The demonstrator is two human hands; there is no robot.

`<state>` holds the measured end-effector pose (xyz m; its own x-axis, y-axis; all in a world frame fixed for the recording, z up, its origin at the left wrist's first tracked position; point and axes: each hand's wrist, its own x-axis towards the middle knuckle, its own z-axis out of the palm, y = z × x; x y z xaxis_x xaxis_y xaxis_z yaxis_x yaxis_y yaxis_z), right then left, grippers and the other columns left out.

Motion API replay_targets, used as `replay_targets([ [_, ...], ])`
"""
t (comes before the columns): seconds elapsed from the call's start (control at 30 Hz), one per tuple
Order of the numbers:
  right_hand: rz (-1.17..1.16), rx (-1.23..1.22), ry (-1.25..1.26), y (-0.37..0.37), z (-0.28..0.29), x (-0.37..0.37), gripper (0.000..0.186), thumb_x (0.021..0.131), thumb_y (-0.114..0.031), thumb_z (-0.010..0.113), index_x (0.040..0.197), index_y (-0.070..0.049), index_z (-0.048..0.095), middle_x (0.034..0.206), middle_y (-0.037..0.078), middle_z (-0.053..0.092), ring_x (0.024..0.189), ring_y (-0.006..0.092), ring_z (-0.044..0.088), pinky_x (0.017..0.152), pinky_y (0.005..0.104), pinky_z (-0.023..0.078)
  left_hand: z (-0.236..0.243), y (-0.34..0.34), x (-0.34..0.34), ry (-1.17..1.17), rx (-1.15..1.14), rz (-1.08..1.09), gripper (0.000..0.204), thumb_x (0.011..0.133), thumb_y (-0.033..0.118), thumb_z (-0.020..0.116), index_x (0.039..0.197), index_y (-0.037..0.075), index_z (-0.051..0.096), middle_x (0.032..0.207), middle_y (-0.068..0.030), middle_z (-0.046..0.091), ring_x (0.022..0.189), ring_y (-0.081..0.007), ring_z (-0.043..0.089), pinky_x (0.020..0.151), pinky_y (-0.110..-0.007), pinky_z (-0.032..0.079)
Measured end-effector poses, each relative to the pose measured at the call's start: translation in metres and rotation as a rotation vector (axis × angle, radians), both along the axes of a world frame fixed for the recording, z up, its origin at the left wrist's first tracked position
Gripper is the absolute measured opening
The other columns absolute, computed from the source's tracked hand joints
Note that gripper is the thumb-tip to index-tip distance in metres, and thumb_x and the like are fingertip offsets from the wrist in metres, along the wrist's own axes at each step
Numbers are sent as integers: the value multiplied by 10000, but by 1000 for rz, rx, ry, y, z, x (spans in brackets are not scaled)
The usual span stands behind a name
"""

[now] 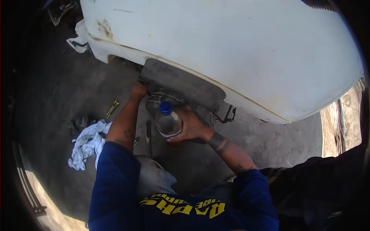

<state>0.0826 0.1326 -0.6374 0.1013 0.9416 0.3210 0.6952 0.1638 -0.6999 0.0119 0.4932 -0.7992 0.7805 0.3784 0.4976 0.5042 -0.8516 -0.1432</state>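
In my right hand (191, 125) is a clear plastic bottle (169, 124) with a blue cap, held upright by its side in front of a tyre. The tyre (160, 95) sits partly hidden under a dark grey panel (181, 82) on the side of a white vehicle (231, 54). My left hand (139, 91) is at the tyre's left edge, just below the panel's left corner. It looks closed, its fingertips are tucked out of sight, and whatever it grips cannot be made out.
On the grey floor left of my left arm lie a crumpled white cloth (89, 142) and a yellow-green tool (113, 109). A dark long-handled tool (148, 138) lies between my arms. Right of the tyre, a black bracket (227, 115) juts from under the vehicle.
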Motion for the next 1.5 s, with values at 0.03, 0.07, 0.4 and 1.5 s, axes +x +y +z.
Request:
replay_targets([
  [0.03, 5, -71, -70, 0, 3, 2, 1041, 510, -604, 857, 1290, -7, 513, 1253, 211, 582, 1220, 383, 503, 1061, 457, 332, 5, -6, -10, 58, 44, -6, 253, 898, 308, 547, 937, 106, 695, 847, -179, 676, 767, -358, 663, 672, -500, 524],
  [0.07, -8, -52, -142, 1, 5, 4, 1039, 512, -603, 861, 1293, -13, 513, 1263, 209, 577, 1226, 383, 499, 1065, 466, 324, 17, -11, -13, 122, -313, 44, 390, 937, 382, 486, 1045, 69, 691, 958, -205, 665, 857, -372, 665, 737, -513, 529],
  [0.4, 30, -12, -116, 2, 5, 2, 1015, 533, -588, 864, 1317, -56, 500, 1248, 144, 585, 1204, 329, 517, 1054, 462, 312, 100, -63, -20, -49, -1177, 448, 818, 929, 669, 377, 1343, -20, 525, 1397, -247, 499, 1321, -400, 453, 1101, -452, 369],
  [1.5, -57, -89, 151, -14, -2, 0, 879, 561, -451, 914, 1209, 0, 527, 1131, 152, 622, 1017, 295, 638, 902, 414, 505, 106, -75, -30, -91, -1280, 483, 776, 982, 632, 290, 1438, 16, 411, 1455, -213, 442, 1372, -356, 396, 1126, -446, 354],
])
